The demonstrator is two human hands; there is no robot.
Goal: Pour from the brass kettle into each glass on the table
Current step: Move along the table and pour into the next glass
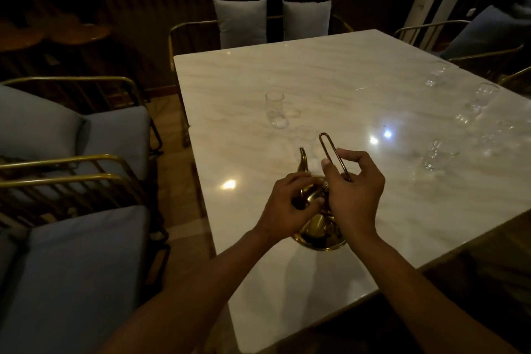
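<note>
The brass kettle (317, 231) stands on the white marble table (330, 72) near its front edge, spout pointing away from me. My right hand (355, 195) pinches the tall loop handle (330, 149) between thumb and fingers. My left hand (290, 204) grips the kettle's lid and upper body. Two clear glasses stand just beyond the spout: one (275, 109) farther off and one (306, 142) right behind the spout. Several more glasses stand at the right, among them one (436, 155) near the middle right and one (436, 73) far back.
Brass-framed chairs with blue-grey cushions (86, 267) line the left side. Two more cushioned chairs (241, 21) stand at the far end. A person sits at the far right corner (488, 29). Ceiling lights glare on the tabletop.
</note>
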